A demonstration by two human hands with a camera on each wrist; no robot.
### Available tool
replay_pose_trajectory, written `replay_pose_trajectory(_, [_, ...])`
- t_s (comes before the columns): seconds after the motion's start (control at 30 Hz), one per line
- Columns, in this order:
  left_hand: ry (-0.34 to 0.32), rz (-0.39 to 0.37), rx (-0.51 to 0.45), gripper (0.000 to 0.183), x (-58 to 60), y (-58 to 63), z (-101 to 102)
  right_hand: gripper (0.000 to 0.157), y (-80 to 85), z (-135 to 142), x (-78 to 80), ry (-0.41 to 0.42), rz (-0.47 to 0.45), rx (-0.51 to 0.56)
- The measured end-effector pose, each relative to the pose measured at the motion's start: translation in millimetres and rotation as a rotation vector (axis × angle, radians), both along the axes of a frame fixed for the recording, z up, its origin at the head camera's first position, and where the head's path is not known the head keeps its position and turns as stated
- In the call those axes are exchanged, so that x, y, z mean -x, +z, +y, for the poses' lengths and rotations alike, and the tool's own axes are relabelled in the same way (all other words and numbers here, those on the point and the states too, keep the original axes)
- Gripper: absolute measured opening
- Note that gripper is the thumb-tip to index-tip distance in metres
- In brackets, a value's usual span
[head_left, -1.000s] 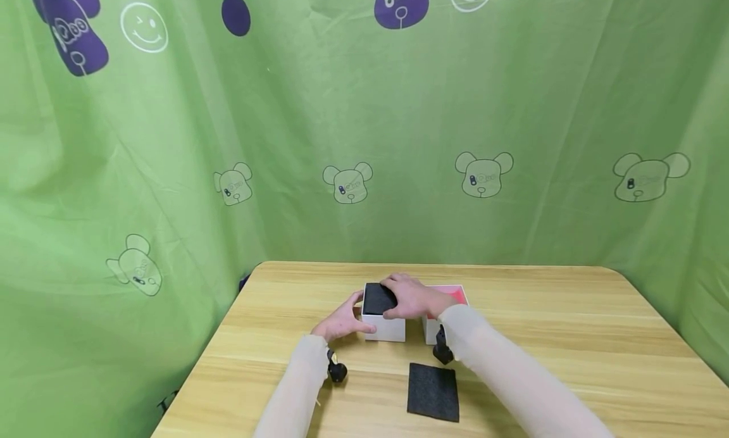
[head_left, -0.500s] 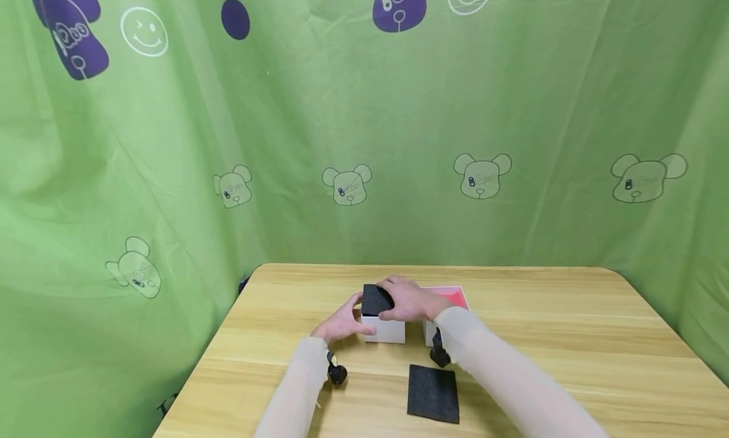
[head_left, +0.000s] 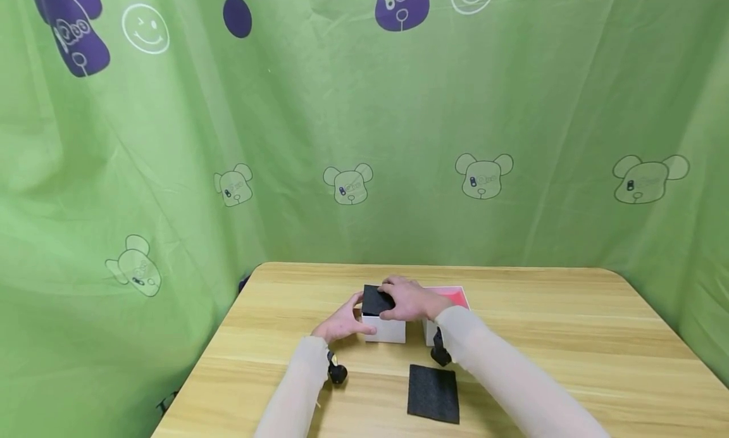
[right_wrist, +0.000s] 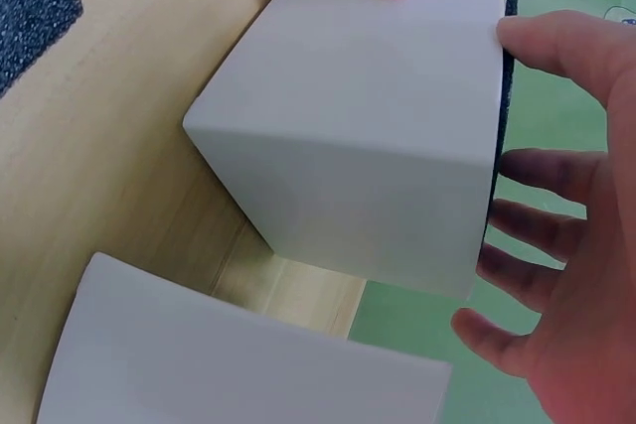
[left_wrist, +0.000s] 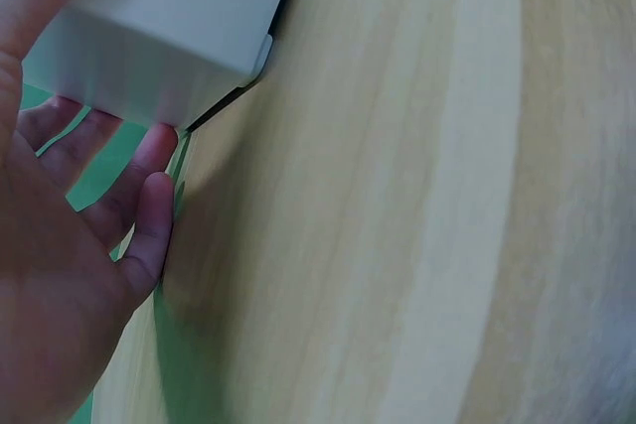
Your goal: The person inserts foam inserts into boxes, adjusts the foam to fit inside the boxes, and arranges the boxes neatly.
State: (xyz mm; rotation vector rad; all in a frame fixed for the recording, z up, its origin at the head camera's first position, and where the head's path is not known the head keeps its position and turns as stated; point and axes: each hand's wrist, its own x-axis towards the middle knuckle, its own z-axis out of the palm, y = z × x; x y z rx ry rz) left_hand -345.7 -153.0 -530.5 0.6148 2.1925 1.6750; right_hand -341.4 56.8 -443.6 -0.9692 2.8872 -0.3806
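Observation:
A white box (head_left: 385,330) stands on the table between both hands. My left hand (head_left: 342,322) grips its left side, with the thumb on the front face and the fingers farther back. Over the box's top lies a square black foam pad (head_left: 374,300), its left part sitting slightly above the rim. My right hand (head_left: 411,300) holds this pad, with the thumb at the near edge and the fingers over its right part. In the right wrist view, a thin dark strip of the pad (right_wrist: 505,96) shows past the rim beside the fingers. Inside the box is hidden.
Right of the box stands a second white box (head_left: 429,333), open, with pink-red inside, partly behind my right forearm. Another black foam sheet (head_left: 433,394) lies flat nearer me. The wooden table (head_left: 541,337) ends before a green printed curtain (head_left: 410,223).
The pad's left part has risen a little over the box rim, which showed along its left edge a second ago. My right hand moved slightly; my left hand stays in place.

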Motion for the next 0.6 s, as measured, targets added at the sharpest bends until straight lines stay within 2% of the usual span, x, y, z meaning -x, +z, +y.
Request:
replay_pose_trajectory(0.33, [-0.011, -0.005, -0.017, 0.090, -1.8, 2.1, 0.7, 0.065, -1.7, 0.0, -0.2, -0.002, -0.007, -0.001])
replay_pose_trajectory(0.6, [-0.016, -0.002, -0.014, 0.090, -1.2, -0.2, 0.4, 0.055, -0.9, -1.6, -3.2, 0.052, 0.019, 0.045])
